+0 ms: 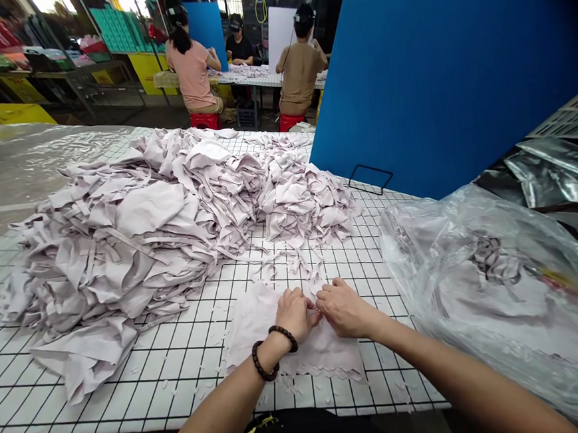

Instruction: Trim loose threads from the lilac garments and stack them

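Observation:
A flat pale lilac fabric piece (257,319) with a scalloped lower edge lies on the white grid-marked table (133,395) in front of me. My left hand (296,312), with a dark bead bracelet on the wrist, and my right hand (343,307) rest on its upper edge. Both have their fingers curled and pinched together where the hands meet, gripping the fabric. Small fabric snippets lie scattered around the piece.
A large heap of pale fabric pieces (135,235) covers the table's left and middle. A clear plastic bag (499,286) with printed fabric lies at the right. A blue board (437,65) stands behind. Three people sit at a far table (253,79).

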The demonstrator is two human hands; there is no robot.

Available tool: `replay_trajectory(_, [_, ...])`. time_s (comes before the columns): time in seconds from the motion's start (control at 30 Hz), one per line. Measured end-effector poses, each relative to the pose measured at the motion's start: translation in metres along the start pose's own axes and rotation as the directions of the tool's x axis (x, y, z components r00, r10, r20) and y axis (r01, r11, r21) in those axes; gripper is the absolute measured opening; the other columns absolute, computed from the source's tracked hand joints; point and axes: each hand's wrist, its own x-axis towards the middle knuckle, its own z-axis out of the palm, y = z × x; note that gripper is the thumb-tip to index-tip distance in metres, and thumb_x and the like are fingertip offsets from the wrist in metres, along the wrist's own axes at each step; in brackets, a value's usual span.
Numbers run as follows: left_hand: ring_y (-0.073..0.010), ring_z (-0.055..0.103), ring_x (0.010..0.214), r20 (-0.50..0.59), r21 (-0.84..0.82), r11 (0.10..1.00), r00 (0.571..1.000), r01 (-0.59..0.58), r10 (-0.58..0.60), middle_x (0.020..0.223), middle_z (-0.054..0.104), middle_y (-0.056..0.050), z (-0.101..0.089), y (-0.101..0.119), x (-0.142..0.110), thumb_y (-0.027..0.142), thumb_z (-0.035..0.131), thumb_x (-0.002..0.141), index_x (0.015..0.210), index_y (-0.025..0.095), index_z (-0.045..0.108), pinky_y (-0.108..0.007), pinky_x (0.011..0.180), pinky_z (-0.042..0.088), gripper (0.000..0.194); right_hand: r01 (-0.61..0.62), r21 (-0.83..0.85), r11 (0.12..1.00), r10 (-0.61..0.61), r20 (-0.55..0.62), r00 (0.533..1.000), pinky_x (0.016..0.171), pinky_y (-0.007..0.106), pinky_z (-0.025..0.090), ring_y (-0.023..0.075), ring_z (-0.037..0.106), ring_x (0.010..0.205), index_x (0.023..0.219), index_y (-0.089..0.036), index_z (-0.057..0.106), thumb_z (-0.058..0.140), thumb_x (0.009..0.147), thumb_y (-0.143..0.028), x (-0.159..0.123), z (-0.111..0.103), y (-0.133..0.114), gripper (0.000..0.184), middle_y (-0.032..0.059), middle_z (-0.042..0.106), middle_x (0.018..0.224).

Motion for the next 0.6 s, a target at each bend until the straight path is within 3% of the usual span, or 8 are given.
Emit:
replay_trajectory(0.27, [-0.0217, 0.049, 0.086, -0.019, 0.024, 1.000, 1.000, -0.012, 0.012, 0.087, 0.058, -0.006, 0.0041, -0.0038, 0.0006, 0.038, 0.059, 0.077, 0.074, 0.021, 0.069, -0.033, 0.075, 0.038, 0.020, 0.061, -0.032, 0.998, -0.056, 0.127, 0.990, 0.076, 0.039, 0.025, 0.0218, 0.052, 0.078, 0.082, -0.014, 0.059, 0.052, 0.071, -0.014, 0.0115, -0.0068, 0.0010, 0.012, 0.0103, 0.061, 0.079])
replay_trajectory(0.5, [-0.0221, 0.049, 0.089, -0.002, 0.022, 1.000, 1.000, -0.005, 0.005, 0.091, 0.058, -0.006, 0.0037, -0.0041, -0.0010, 0.034, 0.063, 0.074, 0.073, 0.020, 0.068, -0.033, 0.075, 0.038, 0.015, 0.124, -0.068, 0.990, -0.117, 0.103, 0.988, 0.079, 0.041, 0.024, 0.0228, 0.051, 0.076, 0.086, -0.012, 0.059, 0.051, 0.071, -0.014, 0.0066, -0.0025, -0.0017, 0.018, 0.0109, 0.060, 0.078])
replay_trajectory(0.6, [-0.0220, 0.048, 0.089, -0.035, -0.019, 1.000, 0.999, -0.010, 0.009, 0.091, 0.058, -0.006, 0.0052, -0.0042, -0.0024, 0.041, 0.059, 0.079, 0.076, 0.021, 0.068, -0.034, 0.077, 0.036, 0.022, 0.070, 0.001, 0.998, -0.070, 0.119, 0.990, 0.077, 0.039, 0.025, 0.0221, 0.053, 0.078, 0.084, -0.013, 0.059, 0.050, 0.073, -0.014, 0.0069, -0.0044, 0.0048, 0.014, 0.0101, 0.061, 0.079])
